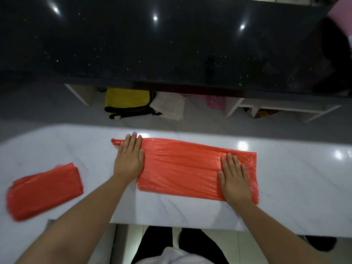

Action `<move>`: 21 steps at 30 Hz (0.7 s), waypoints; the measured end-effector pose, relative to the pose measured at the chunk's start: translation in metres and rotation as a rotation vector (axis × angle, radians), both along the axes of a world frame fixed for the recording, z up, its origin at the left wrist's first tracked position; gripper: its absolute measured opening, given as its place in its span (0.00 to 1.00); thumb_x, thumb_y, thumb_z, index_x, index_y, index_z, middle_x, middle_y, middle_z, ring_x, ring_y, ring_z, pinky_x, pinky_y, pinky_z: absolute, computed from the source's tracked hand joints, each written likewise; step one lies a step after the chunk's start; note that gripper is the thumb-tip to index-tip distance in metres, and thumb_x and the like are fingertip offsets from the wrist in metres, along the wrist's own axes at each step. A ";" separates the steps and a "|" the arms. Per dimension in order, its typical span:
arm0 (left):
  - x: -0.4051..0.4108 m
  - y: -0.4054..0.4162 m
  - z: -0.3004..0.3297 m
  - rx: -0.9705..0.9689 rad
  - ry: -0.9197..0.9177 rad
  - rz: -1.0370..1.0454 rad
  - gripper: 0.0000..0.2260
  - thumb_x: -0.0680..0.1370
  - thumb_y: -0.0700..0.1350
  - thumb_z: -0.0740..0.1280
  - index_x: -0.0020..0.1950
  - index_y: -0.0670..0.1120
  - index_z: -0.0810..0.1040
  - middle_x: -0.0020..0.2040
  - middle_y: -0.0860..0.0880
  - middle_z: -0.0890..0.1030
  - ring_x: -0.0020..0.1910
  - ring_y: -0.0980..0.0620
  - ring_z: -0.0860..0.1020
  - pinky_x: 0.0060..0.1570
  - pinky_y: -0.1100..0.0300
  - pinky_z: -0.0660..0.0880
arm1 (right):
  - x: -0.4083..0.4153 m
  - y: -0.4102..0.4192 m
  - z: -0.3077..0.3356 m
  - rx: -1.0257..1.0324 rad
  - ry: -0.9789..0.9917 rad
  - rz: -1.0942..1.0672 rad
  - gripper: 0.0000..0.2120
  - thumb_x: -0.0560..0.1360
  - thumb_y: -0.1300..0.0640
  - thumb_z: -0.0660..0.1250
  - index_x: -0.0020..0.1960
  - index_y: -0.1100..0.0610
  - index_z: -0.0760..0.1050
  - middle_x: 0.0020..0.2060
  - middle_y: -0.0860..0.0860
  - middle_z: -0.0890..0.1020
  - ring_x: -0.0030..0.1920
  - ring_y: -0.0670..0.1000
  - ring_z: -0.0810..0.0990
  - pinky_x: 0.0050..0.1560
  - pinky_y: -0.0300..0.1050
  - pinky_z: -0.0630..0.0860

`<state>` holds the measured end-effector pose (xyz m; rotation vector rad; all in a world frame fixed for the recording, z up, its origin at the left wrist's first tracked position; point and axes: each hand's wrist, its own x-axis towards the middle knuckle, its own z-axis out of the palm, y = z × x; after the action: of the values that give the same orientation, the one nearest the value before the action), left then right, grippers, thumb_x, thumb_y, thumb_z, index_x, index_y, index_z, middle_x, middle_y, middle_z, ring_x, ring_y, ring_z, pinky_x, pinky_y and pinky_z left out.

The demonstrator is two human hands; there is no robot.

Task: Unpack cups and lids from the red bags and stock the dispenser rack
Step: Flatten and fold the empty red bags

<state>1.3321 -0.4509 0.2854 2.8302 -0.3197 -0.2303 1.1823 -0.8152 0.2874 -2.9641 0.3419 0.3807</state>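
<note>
- both palms lie flat with straight fingers, left hand (130, 157) and right hand (235, 177), pressing the red bag (182, 166) near the table's (285, 187) far edge.
- better to smooth from the middle outward, then fold evenly.

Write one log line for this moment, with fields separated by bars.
left hand: flat on bag end | right hand: flat on red bag | folded bag: left, untouched | cups: none visible

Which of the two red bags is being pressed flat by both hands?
The long red bag in the middle of the white counter: the left hand and right hand lie flat on its ends. The folded red bag at far left lies untouched.
</note>
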 end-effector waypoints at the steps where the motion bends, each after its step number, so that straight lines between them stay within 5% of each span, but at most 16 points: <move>1: 0.001 0.002 0.000 -0.012 0.000 0.006 0.27 0.85 0.53 0.44 0.83 0.46 0.53 0.83 0.48 0.52 0.82 0.49 0.46 0.80 0.49 0.45 | 0.000 0.000 0.002 -0.001 0.011 0.002 0.30 0.82 0.41 0.32 0.82 0.49 0.38 0.81 0.47 0.40 0.80 0.47 0.33 0.80 0.53 0.35; 8: 0.015 0.004 0.011 -0.067 -0.009 -0.003 0.28 0.84 0.52 0.44 0.79 0.41 0.63 0.80 0.45 0.64 0.81 0.47 0.55 0.80 0.50 0.47 | 0.005 0.002 0.009 0.009 0.066 -0.023 0.28 0.84 0.43 0.36 0.82 0.49 0.36 0.81 0.47 0.38 0.79 0.47 0.31 0.79 0.51 0.33; 17: -0.019 -0.102 0.031 -0.081 -0.100 -0.360 0.24 0.83 0.49 0.50 0.72 0.42 0.76 0.73 0.47 0.75 0.77 0.49 0.65 0.79 0.52 0.49 | 0.007 -0.010 0.022 0.145 -0.060 -0.073 0.27 0.85 0.45 0.40 0.82 0.51 0.48 0.81 0.45 0.49 0.79 0.43 0.38 0.78 0.44 0.35; 21: -0.040 -0.158 0.026 -0.091 -0.010 -0.437 0.29 0.80 0.51 0.46 0.79 0.43 0.65 0.79 0.46 0.65 0.80 0.51 0.57 0.80 0.53 0.45 | 0.004 -0.020 0.027 0.166 -0.143 -0.093 0.25 0.86 0.49 0.48 0.81 0.52 0.57 0.81 0.48 0.57 0.81 0.46 0.48 0.78 0.42 0.37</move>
<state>1.2916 -0.6084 0.3117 2.6399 -0.9251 -0.2811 1.1862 -0.8355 0.3149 -2.7815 0.4075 0.1761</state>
